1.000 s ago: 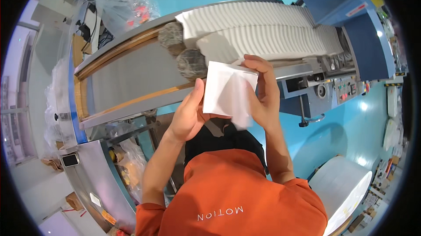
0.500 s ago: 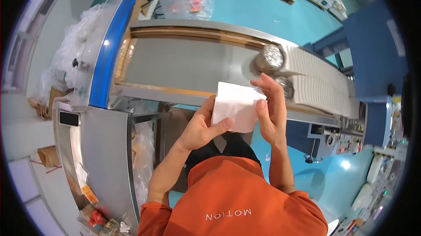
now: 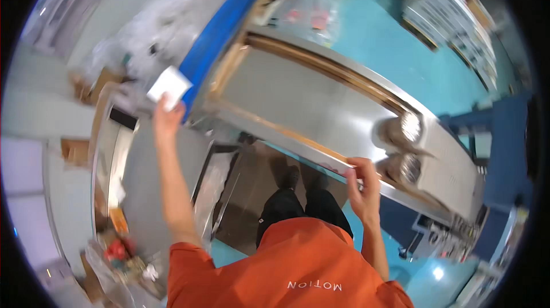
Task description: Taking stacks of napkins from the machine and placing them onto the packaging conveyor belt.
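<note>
My left hand (image 3: 167, 114) is stretched out to the far left, closed on a small white stack of paper sheets (image 3: 171, 83). The stack is held by its near edge, tilted over the blue strip (image 3: 215, 36) beside the metal table. My right hand (image 3: 365, 189) is at the near edge of the long steel tray table (image 3: 298, 96), its thumb and bent fingers apart with nothing visible between them. Whether its fingertips touch the edge I cannot tell. Two round metal weights (image 3: 403, 129) stand at the tray's right end, against rows of white sheets (image 3: 452, 165).
Wooden strips (image 3: 326, 70) line the tray's sides. Clear plastic film (image 3: 169, 22) is heaped at the far left, beyond the blue strip. A grey metal cabinet (image 3: 163, 165) stands at my left. Blue machinery (image 3: 510, 147) is at the right, with stacked pallets (image 3: 444, 13) behind.
My left hand has carried the white paper stack far to the left. My right hand has let go of it and dropped to the tray's near edge. The view has turned.
</note>
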`<act>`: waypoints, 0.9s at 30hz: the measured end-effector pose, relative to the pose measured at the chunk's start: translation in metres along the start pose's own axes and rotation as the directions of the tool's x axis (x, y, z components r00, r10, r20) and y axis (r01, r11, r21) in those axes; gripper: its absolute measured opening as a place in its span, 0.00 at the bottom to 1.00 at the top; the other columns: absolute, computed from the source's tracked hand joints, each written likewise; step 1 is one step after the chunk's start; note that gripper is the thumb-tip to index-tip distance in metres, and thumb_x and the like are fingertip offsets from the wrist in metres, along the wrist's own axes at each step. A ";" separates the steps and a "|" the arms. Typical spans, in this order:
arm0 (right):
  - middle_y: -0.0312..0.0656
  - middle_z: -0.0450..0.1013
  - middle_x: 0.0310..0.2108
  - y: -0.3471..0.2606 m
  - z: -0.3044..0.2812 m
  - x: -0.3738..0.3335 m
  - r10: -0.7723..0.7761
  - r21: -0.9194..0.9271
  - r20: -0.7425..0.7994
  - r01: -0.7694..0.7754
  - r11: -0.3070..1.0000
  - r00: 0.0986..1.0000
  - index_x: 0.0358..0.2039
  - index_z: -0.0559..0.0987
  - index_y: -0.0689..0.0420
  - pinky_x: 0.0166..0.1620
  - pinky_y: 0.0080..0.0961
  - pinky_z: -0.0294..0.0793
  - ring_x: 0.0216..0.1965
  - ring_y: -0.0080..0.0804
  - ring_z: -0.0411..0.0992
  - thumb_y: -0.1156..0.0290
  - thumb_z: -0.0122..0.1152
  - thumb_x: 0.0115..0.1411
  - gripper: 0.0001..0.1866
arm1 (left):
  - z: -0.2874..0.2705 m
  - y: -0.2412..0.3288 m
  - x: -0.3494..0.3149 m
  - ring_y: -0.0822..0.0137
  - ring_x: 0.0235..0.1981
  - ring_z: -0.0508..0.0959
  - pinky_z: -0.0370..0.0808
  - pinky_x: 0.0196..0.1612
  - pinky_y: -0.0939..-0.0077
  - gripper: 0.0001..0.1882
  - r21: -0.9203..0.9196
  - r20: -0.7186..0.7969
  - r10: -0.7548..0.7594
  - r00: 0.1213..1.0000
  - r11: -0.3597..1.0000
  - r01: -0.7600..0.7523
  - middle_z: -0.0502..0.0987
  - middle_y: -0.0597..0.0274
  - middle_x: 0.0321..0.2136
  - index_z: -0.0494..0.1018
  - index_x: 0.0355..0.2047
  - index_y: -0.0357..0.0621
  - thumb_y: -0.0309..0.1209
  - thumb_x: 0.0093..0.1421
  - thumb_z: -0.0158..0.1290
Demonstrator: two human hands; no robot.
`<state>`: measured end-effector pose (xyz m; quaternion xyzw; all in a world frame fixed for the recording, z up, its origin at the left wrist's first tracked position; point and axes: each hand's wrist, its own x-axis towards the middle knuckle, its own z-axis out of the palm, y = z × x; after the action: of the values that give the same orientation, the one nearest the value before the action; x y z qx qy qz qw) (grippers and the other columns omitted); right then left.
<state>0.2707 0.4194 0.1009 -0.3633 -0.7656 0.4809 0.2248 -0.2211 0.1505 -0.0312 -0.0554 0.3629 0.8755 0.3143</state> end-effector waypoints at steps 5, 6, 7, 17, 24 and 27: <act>0.47 0.71 0.40 0.008 -0.049 0.009 -0.092 -0.022 0.123 0.095 0.995 0.988 0.41 0.75 0.60 0.38 0.33 0.75 0.35 0.43 0.74 0.77 0.59 0.59 0.09 | -0.160 0.129 -0.012 0.52 0.43 0.77 0.76 0.47 0.58 0.20 0.599 -0.187 0.107 0.976 0.801 0.027 0.76 0.47 0.43 0.66 0.53 0.32 0.34 0.66 0.45; 0.48 0.71 0.40 0.018 -0.067 0.007 -0.114 -0.099 0.032 0.117 0.988 0.993 0.41 0.75 0.60 0.38 0.34 0.76 0.35 0.45 0.75 0.77 0.59 0.59 0.09 | -0.149 0.098 -0.004 0.52 0.45 0.77 0.76 0.46 0.58 0.21 0.722 -0.181 0.329 0.927 0.684 -0.102 0.75 0.46 0.45 0.65 0.54 0.31 0.33 0.65 0.45; 0.48 0.71 0.40 0.027 -0.086 0.005 -0.142 -0.185 -0.052 0.130 0.974 0.989 0.41 0.75 0.60 0.38 0.34 0.77 0.36 0.46 0.75 0.77 0.59 0.59 0.09 | -0.121 0.058 0.008 0.52 0.46 0.76 0.77 0.45 0.58 0.22 0.819 -0.136 0.537 0.832 0.533 -0.211 0.75 0.46 0.47 0.63 0.55 0.30 0.32 0.64 0.46; 0.59 0.70 0.40 0.159 -0.288 0.037 -0.099 -0.493 -0.711 -0.393 0.777 0.696 0.44 0.72 0.66 0.46 0.46 0.70 0.43 0.58 0.70 0.78 0.56 0.55 0.15 | 0.358 -0.380 -0.136 0.47 0.63 0.61 0.61 0.64 0.60 0.49 0.511 0.812 -0.369 0.452 0.073 -0.857 0.59 0.42 0.62 0.52 0.64 0.38 0.33 0.45 0.66; 0.52 0.75 0.32 0.222 -0.376 0.065 -0.049 -0.444 -0.729 -0.417 0.793 0.683 0.33 0.78 0.61 0.39 0.43 0.73 0.35 0.52 0.75 0.73 0.63 0.52 0.08 | 0.401 -0.354 -0.094 0.51 0.55 0.69 0.67 0.58 0.65 0.52 0.572 0.517 -0.814 0.264 0.098 -0.815 0.67 0.48 0.52 0.60 0.57 0.37 0.38 0.32 0.73; 0.53 0.76 0.30 0.218 -0.382 0.070 0.009 -0.372 -0.719 -0.395 0.840 0.695 0.27 0.79 0.62 0.38 0.43 0.74 0.33 0.51 0.76 0.69 0.63 0.51 0.09 | 0.404 -0.347 -0.086 0.60 0.52 0.71 0.69 0.55 0.69 0.47 0.721 0.171 -0.965 0.198 -0.014 -0.693 0.71 0.53 0.48 0.65 0.53 0.36 0.48 0.38 0.73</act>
<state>0.5656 0.7518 0.0707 -0.6463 -0.6753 0.1170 0.3355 0.1056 0.5646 0.0836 0.6558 0.5301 0.0378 0.5362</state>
